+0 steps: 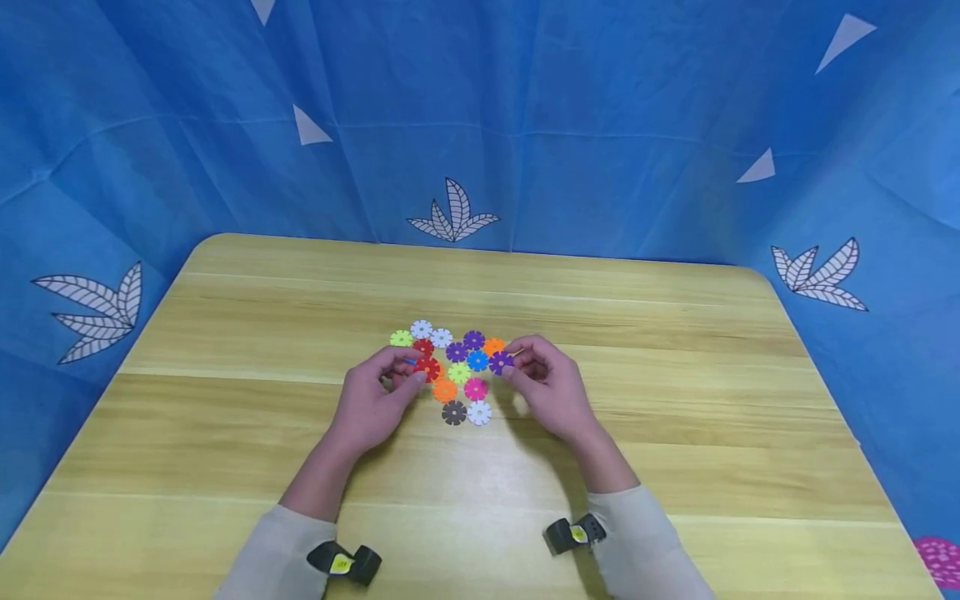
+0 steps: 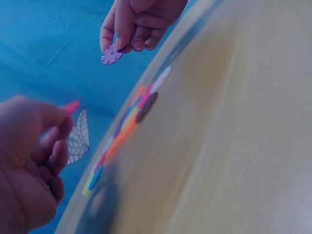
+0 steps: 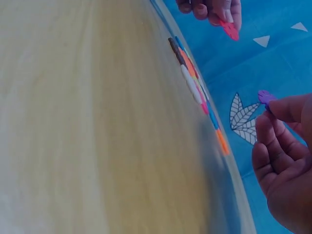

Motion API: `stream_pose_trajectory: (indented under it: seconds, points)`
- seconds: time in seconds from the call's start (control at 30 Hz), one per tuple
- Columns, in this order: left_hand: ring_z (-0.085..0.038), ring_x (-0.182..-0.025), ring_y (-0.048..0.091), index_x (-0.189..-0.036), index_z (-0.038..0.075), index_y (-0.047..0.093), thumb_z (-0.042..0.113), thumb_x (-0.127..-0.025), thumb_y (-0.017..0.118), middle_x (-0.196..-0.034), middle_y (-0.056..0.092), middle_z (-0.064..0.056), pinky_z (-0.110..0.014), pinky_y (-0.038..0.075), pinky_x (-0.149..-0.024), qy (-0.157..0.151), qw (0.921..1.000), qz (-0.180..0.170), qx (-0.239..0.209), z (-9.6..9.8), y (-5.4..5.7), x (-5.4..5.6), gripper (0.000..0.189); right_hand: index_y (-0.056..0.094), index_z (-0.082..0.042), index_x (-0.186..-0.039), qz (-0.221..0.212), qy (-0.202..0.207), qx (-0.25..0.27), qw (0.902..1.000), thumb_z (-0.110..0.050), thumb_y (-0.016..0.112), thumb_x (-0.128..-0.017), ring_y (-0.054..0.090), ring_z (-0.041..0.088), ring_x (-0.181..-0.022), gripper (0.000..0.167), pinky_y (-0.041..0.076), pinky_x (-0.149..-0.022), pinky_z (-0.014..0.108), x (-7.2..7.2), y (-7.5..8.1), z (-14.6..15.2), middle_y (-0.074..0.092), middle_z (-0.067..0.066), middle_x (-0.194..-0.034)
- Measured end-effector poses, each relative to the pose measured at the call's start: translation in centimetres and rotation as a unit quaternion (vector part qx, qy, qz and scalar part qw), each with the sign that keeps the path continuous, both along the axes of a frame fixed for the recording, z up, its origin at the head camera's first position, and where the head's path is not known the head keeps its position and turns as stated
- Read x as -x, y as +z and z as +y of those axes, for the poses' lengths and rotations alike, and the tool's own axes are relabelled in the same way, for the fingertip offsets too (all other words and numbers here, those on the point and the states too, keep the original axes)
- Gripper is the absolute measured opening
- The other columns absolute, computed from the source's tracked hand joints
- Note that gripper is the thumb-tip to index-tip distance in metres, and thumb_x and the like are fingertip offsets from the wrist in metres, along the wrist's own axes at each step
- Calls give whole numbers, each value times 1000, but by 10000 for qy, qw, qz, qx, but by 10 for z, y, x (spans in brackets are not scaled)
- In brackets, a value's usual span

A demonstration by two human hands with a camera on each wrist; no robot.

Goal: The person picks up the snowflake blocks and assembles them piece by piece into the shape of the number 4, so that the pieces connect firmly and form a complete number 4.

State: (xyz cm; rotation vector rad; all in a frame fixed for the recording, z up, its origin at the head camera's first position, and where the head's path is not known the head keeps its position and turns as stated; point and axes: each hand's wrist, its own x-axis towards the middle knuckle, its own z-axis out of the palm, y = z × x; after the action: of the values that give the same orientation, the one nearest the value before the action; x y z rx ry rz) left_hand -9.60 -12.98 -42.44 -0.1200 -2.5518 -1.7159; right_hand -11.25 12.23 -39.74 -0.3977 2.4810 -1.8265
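Note:
Between thumb and fingertips my left hand (image 1: 377, 402) pinches a red notched plastic disc (image 1: 428, 369). My right hand (image 1: 550, 387) pinches a purple notched disc (image 1: 501, 362) in the same way. Both discs are held up above the table, apart from each other, as the left wrist view shows with the purple disc (image 2: 111, 55). Under and between the hands lies a loose group of similar discs: a pink disc (image 1: 476, 389), a blue disc (image 1: 477, 360), a dark grey disc (image 1: 453, 412), a white disc (image 1: 479, 412) and several others. My left fingers partly cover a blue piece.
The discs lie on a wood-grain table (image 1: 675, 400) with rounded far corners. A blue curtain (image 1: 570, 125) with white leaf prints hangs behind and around it. Black straps with small devices sit on the left sleeve (image 1: 281, 554) and the right sleeve (image 1: 641, 542).

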Motion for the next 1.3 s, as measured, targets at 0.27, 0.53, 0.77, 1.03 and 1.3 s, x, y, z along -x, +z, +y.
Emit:
stream_pose_trajectory:
  seconds: [0.27, 0.53, 0.77, 1.03, 1.3]
  points:
    - [-21, -82, 57, -114, 11, 69, 8, -93, 71, -90, 65, -3, -26, 46, -63, -95, 9998, 2, -196, 3, 7, -2, 22, 63, 6, -110, 172, 47, 92, 9998, 8, 65, -90, 60, 32, -81, 20, 52, -73, 31, -7, 12, -6, 63, 19, -90]
    - [-22, -84, 57, -114, 12, 70, 10, -93, 71, -92, 66, -3, -28, 47, -68, -136, 9992, 4, -365, 5, 11, -4, 21, 62, 9, -108, 341, 223, 283, 9988, 12, 64, -90, 59, 33, -80, 19, 53, -73, 39, -9, 20, -15, 61, 23, -90]
    - [-22, -84, 57, -114, 11, 70, 9, -94, 71, -91, 66, -3, -31, 47, -72, -300, 9978, 145, -581, 7, 16, -8, 21, 63, 5, -110, 423, 307, 482, 9975, 11, 66, -90, 59, 31, -79, 21, 51, -69, 31, -1, -2, -18, 62, 19, -90]
    - [-22, -88, 58, -116, 13, 71, 13, -94, 71, -91, 67, -2, -40, 46, -79, -328, 9979, 10, -554, 11, 22, -11, 22, 65, 0, -109, 653, 481, 652, 9946, 4, 69, -90, 60, 25, -77, 19, 50, -66, 27, 0, -10, -20, 63, 10, -89]
    - [-22, -89, 59, -117, 13, 71, 13, -95, 70, -91, 67, -2, -42, 49, -80, -409, 9969, -88, -673, 13, 24, -12, 23, 65, 1, -108, 752, 590, 803, 9922, 6, 69, -89, 60, 24, -75, 20, 51, -67, 29, -1, -11, -23, 62, 11, -88]
